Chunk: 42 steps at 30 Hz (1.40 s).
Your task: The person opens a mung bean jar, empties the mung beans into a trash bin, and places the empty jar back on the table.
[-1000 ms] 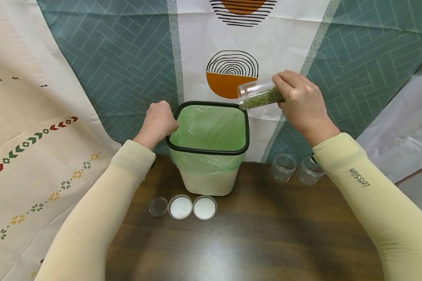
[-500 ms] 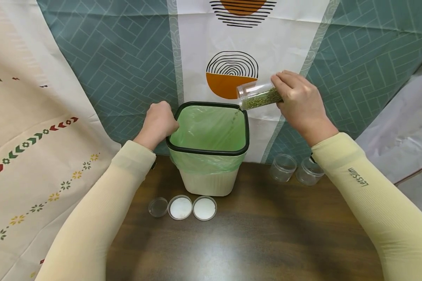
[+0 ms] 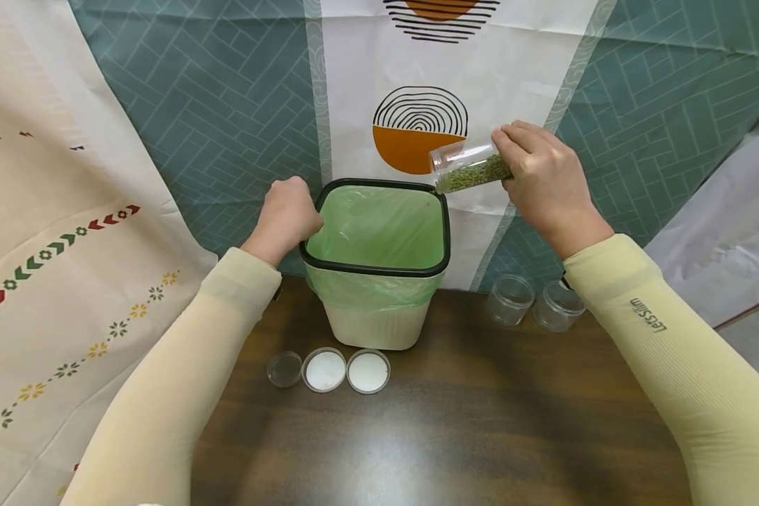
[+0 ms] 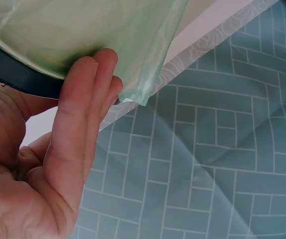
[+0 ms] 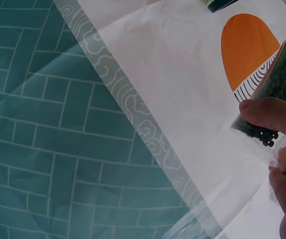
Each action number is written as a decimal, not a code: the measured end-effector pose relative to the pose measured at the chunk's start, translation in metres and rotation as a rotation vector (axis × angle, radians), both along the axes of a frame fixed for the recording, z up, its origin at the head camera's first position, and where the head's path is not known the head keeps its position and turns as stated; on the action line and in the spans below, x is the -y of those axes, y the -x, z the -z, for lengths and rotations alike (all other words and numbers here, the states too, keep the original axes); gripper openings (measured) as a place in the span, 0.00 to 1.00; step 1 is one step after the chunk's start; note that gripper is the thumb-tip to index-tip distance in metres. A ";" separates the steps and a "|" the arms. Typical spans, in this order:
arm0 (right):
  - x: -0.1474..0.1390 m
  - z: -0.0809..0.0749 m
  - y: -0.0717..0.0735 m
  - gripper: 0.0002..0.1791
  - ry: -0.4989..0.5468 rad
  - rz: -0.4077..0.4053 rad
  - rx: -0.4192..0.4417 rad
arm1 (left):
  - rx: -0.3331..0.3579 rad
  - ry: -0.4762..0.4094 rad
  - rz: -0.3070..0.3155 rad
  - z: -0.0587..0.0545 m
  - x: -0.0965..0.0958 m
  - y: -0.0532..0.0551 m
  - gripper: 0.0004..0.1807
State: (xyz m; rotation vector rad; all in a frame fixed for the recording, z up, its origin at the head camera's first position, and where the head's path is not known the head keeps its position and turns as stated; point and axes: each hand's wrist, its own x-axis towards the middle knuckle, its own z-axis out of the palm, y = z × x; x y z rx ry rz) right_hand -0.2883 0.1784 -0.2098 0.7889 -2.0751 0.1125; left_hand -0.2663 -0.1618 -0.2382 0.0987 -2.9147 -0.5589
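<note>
My right hand (image 3: pixel 547 186) grips a clear plastic jar (image 3: pixel 468 147) near its base, thumb on one side and fingers on the other. Green mung beans (image 3: pixel 474 174) lie along the jar's lower side. Tilted on its side, the jar has its open mouth at the back right corner of a trash bin (image 3: pixel 376 327). The bin has a black rim (image 3: pixel 379 269) and a green plastic liner (image 3: pixel 373 225). On its left side, my left hand (image 3: pixel 289 218) holds the rim, fingers inside against the liner in the left wrist view. The bin's bottom is hidden.
Two clear jars (image 3: pixel 509 301) stand on the dark wooden table (image 3: pixel 455 436), right of the bin. In front of the bin lie a clear lid (image 3: pixel 284 370) and two white-lined lids (image 3: pixel 368 372). A patterned cloth (image 3: pixel 228 105) hangs close behind.
Half a second ago several beans were falling from the jar's mouth into the bin; now hardly any show in the air. Both hands keep their places, and the head view has shifted slightly.
</note>
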 end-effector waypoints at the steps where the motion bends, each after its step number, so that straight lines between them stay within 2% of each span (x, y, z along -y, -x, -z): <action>1: 0.000 0.000 0.000 0.34 0.001 -0.002 -0.002 | -0.002 0.002 0.000 0.000 0.000 0.000 0.13; 25: 0.003 0.000 0.001 0.31 -0.009 0.000 -0.033 | 0.002 0.004 -0.009 0.000 0.000 0.000 0.13; 32: 0.003 0.003 0.000 0.31 -0.030 -0.002 -0.023 | 0.023 -0.006 -0.011 0.002 0.002 -0.002 0.13; 42: 0.002 -0.001 -0.001 0.31 -0.031 0.005 -0.031 | 0.005 0.010 -0.017 0.001 0.001 0.001 0.11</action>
